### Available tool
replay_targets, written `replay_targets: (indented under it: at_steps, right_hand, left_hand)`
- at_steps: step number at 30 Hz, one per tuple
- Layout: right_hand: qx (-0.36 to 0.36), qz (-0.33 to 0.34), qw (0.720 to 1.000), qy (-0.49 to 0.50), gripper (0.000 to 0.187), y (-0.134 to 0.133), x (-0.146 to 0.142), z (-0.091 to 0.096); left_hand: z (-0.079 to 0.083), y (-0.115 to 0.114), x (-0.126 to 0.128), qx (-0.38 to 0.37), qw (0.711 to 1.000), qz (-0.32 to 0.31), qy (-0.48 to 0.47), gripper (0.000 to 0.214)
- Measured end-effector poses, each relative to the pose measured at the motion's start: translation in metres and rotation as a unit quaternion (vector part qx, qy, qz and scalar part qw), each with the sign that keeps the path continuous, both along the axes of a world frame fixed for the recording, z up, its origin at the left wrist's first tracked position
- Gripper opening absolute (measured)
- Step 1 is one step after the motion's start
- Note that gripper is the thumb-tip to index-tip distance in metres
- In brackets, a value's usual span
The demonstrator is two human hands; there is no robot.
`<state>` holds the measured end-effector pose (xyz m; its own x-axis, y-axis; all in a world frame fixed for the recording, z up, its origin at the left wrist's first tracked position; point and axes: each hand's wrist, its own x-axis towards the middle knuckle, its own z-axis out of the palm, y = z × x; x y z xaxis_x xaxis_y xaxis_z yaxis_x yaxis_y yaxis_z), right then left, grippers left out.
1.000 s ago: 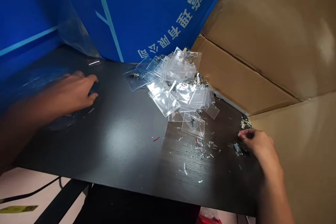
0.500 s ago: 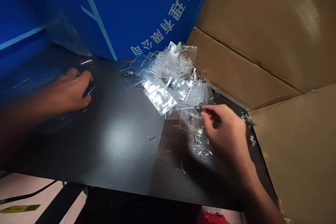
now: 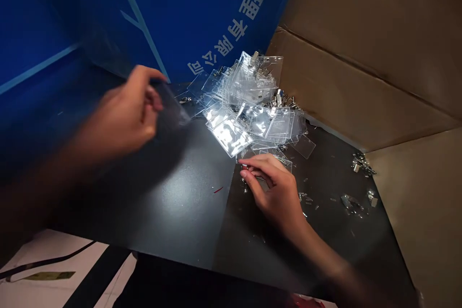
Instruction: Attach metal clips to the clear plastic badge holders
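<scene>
My left hand [image 3: 135, 106], smeared by motion, is closed on a clear plastic badge holder [image 3: 173, 106] above the left part of the dark table. Between the thumb and fingertips of my right hand [image 3: 272, 183] is a small metal clip [image 3: 245, 167], partly hidden by the fingers. Just beyond that hand lies a heap of clear badge holders [image 3: 249, 86], with metal clips [image 3: 283, 100] among them at its right side. The nearest holder [image 3: 231, 138] in the heap shines with reflected light.
The dark table [image 3: 173, 221] meets a blue printed panel [image 3: 202, 5] at the back and cardboard [image 3: 361, 33] at the right. Loose clips [image 3: 362, 164] lie by the right edge. A red sliver [image 3: 218, 190] and clear scraps [image 3: 306, 198] are scattered on the top.
My left hand has moved right and up, now with a badge holder in it. My right hand has shifted left with a clip pinched in its fingers. The view has turned slightly.
</scene>
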<state>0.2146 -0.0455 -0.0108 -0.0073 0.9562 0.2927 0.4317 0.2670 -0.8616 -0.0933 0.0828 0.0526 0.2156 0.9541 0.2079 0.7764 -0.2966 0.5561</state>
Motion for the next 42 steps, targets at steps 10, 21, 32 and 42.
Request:
replay_targets:
  at_steps: [10, 21, 32, 42]
  right_hand:
    - [-0.107, 0.013, 0.974, 0.200, 0.016, -0.002, -0.002, -0.001]
    - [-0.092, 0.042, 0.990, 0.101, 0.015, -0.001, 0.000, -0.003]
    - [-0.166, 0.047, 0.960, 0.220, 0.025, -0.012, -0.009, 0.010]
    - [-0.191, 0.034, 0.944, 0.268, 0.026, -0.010, -0.009, 0.010]
  left_hand:
    - [-0.053, -0.037, 0.086, -0.394, 0.770, -0.213, -0.454, 0.071]
    - [-0.069, -0.046, 0.078, -0.383, 0.730, -0.250, -0.508, 0.078]
    - [-0.064, -0.056, 0.082, -0.319, 0.787, -0.283, -0.446, 0.042]
    - [-0.066, -0.065, 0.085, -0.257, 0.818, -0.287, -0.426, 0.037]
